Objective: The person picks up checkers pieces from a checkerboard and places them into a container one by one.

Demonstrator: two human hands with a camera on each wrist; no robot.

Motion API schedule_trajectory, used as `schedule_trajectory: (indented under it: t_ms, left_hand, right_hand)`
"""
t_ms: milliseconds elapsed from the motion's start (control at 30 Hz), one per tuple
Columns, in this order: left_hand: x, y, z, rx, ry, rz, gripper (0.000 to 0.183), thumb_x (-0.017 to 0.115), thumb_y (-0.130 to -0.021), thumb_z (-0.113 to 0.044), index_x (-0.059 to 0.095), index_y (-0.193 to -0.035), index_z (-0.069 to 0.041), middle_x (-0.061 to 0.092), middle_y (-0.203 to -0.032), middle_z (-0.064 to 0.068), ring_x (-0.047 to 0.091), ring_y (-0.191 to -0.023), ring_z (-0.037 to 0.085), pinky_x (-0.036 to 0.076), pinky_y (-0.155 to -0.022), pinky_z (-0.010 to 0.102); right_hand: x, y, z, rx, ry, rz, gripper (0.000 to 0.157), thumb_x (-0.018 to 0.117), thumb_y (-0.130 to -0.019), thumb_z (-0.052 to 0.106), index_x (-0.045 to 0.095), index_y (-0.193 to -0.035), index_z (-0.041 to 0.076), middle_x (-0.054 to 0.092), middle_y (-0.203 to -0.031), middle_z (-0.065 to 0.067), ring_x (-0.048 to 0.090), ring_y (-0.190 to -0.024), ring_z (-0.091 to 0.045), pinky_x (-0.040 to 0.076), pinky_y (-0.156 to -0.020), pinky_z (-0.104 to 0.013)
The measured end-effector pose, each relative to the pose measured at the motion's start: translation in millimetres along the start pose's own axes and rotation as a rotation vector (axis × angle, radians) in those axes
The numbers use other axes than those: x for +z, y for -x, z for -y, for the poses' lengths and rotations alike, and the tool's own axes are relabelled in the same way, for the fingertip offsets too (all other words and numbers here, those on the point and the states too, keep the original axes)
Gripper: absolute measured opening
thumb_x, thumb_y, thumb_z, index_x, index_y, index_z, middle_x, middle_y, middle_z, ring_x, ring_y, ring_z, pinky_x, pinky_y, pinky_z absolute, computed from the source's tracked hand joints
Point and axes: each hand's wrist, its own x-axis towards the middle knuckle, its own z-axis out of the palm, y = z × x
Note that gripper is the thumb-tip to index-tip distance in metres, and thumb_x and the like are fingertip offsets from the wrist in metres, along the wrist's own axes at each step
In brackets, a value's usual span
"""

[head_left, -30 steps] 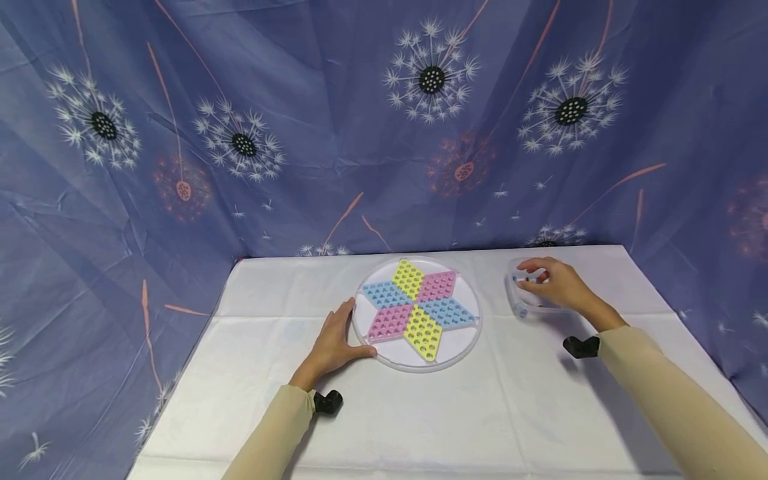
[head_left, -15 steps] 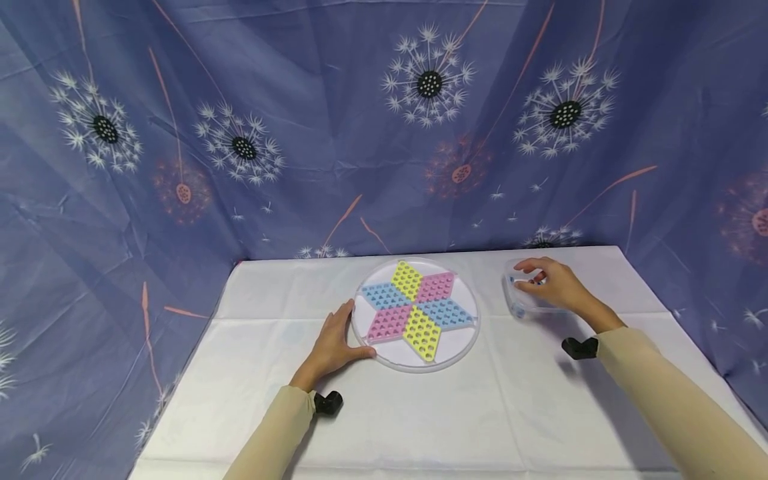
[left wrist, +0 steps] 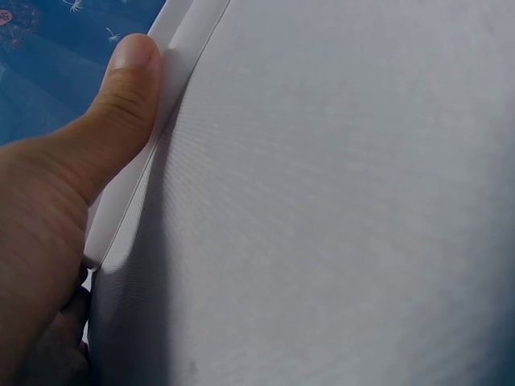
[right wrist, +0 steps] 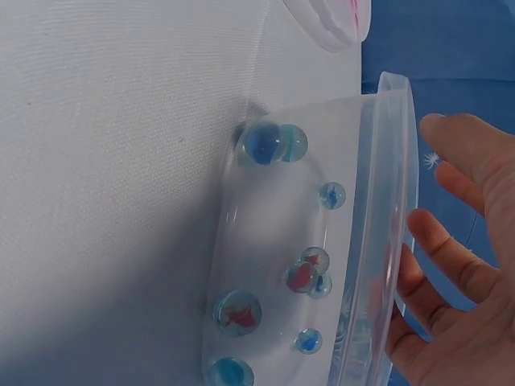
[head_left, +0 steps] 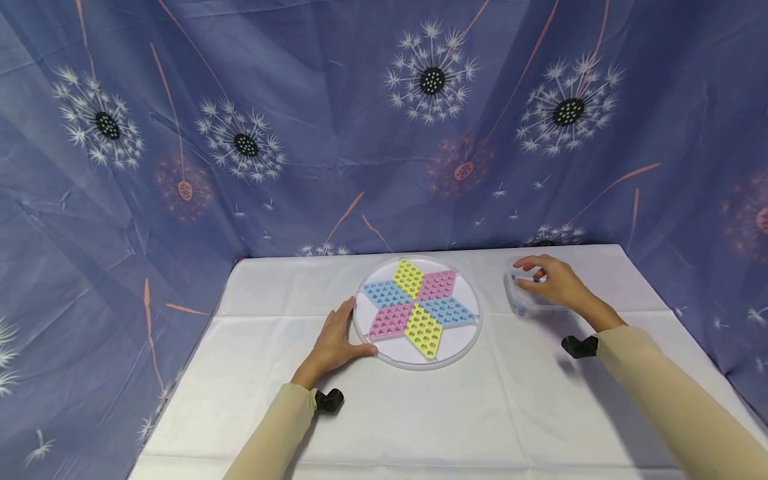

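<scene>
My left hand lies at the left edge of a round white Chinese checkers board, its fingers stretched along the rim and the thumb at the front. The left wrist view shows that thumb against the board's rim. Blue, pink and yellow points with small holes form a star on the board. Above a clear plastic box hovers my right hand, thumb and fingers apart and loosely bent. Glass marbles lie in the box, among them a large blue one and a red-centred one.
A white cloth covers the table under the board and the box. Behind it hangs a blue curtain with dandelion prints. The box stands at the back right of the table, to the right of the board.
Both hands stay nearly in place, the left at the board and the right over the box. Small coloured spots in the box beside the right fingers have shifted.
</scene>
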Motion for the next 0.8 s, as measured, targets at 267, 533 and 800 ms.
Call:
schedule_trajectory:
  t_ms: [267, 533, 800]
  left_hand:
    - [-1.6, -2.2, -1.8, 0.01, -0.005, -0.003, 0.125, 0.093, -0.07, -0.048, 0.022, -0.163, -0.003, 0.026, -0.167, 0.019, 0.019, -0.155, 0.04, 0.013, -0.128, 0.053]
    - [-0.5, -3.6, 1.1, 0.006, -0.019, 0.01, 0.127, 0.093, -0.07, -0.049, 0.02, -0.164, -0.004, 0.024, -0.168, 0.017, 0.018, -0.156, 0.034, 0.009, -0.129, 0.048]
    - [-7.6, -0.4, 0.9, 0.012, 0.025, 0.036, 0.128, 0.094, -0.069, -0.049, 0.02, -0.164, -0.004, 0.023, -0.168, 0.018, 0.017, -0.156, 0.036, 0.008, -0.129, 0.049]
  right_hand:
    - [-0.5, -1.1, 1.1, 0.014, 0.005, 0.002, 0.041, 0.074, -0.096, 0.03, 0.067, -0.13, 0.009, 0.064, -0.122, -0.024, 0.062, -0.1, -0.037, 0.053, -0.075, -0.047]
    - [0.6, 0.8, 2.5, 0.013, 0.014, 0.004, 0.042, 0.074, -0.097, 0.03, 0.067, -0.131, 0.007, 0.064, -0.122, -0.024, 0.061, -0.1, -0.036, 0.052, -0.076, -0.048]
    - [1.1, 1.4, 7.2, 0.0, -0.002, 0.016, 0.042, 0.074, -0.097, 0.029, 0.066, -0.131, 0.007, 0.064, -0.123, -0.024, 0.061, -0.101, -0.039, 0.054, -0.077, -0.048]
